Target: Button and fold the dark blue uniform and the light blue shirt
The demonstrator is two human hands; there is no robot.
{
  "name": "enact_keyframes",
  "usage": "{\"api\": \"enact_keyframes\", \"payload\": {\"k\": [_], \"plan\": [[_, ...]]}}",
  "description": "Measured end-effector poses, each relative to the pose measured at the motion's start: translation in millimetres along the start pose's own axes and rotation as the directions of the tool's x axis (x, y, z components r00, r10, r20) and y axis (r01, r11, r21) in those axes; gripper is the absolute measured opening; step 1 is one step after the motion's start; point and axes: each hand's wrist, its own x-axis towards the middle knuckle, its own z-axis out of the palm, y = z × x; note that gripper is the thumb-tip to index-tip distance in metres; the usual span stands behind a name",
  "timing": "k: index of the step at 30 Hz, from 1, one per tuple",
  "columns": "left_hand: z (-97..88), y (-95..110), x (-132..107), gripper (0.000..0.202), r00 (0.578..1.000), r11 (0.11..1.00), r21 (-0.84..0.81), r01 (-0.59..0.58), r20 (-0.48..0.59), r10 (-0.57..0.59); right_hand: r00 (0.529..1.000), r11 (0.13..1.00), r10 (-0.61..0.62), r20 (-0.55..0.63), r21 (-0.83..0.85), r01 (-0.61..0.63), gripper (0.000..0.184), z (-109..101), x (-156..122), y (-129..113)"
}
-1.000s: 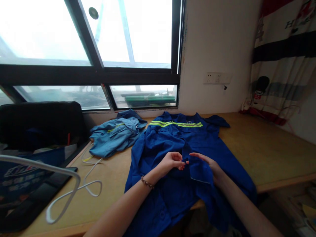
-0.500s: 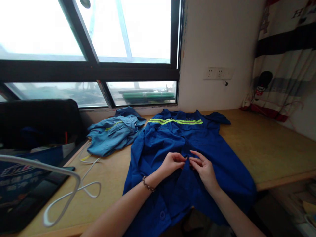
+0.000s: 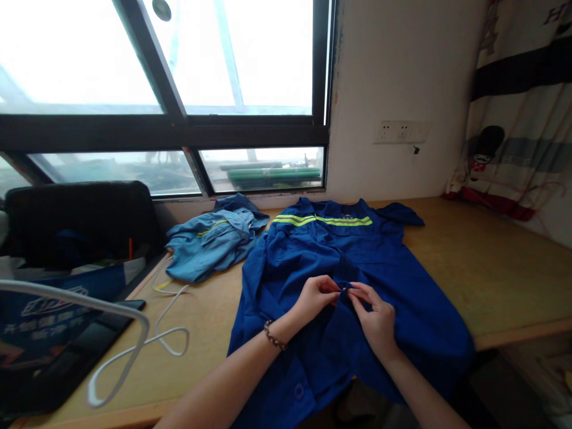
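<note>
A dark blue work jacket (image 3: 286,256) with a yellow-and-silver reflective stripe lies spread on the wooden table, its collar toward the window. At the middle of its front, my left hand (image 3: 315,298) pinches the front edge between thumb and fingers. My right hand (image 3: 374,313) grips the same edge just to the right, fingertips almost meeting the left ones. A small fold of cloth stands up between them; whether a button is in it I cannot make out. One round button (image 3: 299,391) shows near the lower hem.
A lighter blue garment (image 3: 210,244) lies crumpled to the left of the jacket. A white cable (image 3: 172,333) loops over the table (image 3: 451,256) at left, by a dark flat device (image 3: 102,339) and a black chair back (image 3: 80,214). A window, wall sockets (image 3: 402,131) and a curtain (image 3: 522,119) stand behind.
My right fingers have closed in on the jacket's front edge, and the raised index finger has come down. The hands are closer together. The view has shifted slightly left.
</note>
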Motion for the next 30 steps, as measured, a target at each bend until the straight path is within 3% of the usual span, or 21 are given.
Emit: {"api": "enact_keyframes", "payload": {"k": [12,19,23,30], "plan": [[2.4,-5.8,-3.0,0.011,0.992,0.98,0.156,-0.122,-0.017,0.126,0.989,0.983,-0.097,-0.113,-0.168,0.077,0.015,3.9,-5.4,3.3],[2.7,-0.8,-6.4,0.017,0.992,0.977,0.175,-0.125,0.017,0.123,0.992,0.983,-0.1,-0.079,-0.161,0.086,0.014,4.3,-4.2,5.8],[4.1,3.7,-8.2,0.025,0.994,0.973,0.206,-0.107,0.061,0.096,0.99,0.972,-0.14,0.013,-0.189,0.14,0.012,6.3,-3.1,7.3],[2.4,-7.6,-0.8,0.028,0.998,0.978,0.2,-0.055,-0.021,0.06,0.986,0.975,-0.126,0.113,-0.171,0.144,0.011,10.5,-1.0,3.9]]}}
